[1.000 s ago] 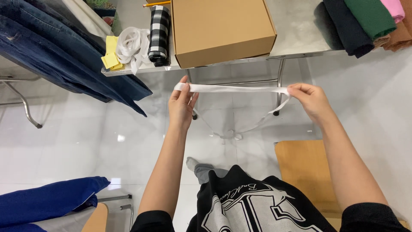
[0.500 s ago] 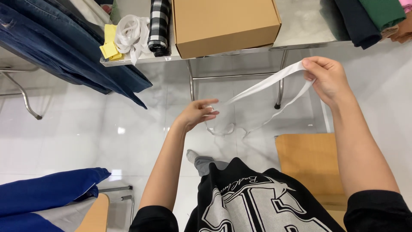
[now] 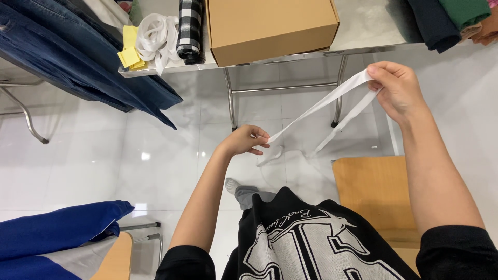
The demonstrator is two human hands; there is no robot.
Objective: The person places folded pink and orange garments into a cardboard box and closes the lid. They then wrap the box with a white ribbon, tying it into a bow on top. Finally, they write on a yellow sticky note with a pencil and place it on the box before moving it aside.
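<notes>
Cardboard box [image 3: 270, 28], one, brown and closed, sits on the steel table [image 3: 363, 31] beside yellow tags [image 3: 129, 49]. Left hand [image 3: 245, 141] and right hand [image 3: 397, 89] each pinch one white strip [image 3: 321, 106] between fingertips.

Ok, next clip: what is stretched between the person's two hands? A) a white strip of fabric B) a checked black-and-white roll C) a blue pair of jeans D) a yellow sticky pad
A: the right hand pinches the upper end of a white strip, which slopes down to the fingers of the left hand, in front of the metal table.
</notes>
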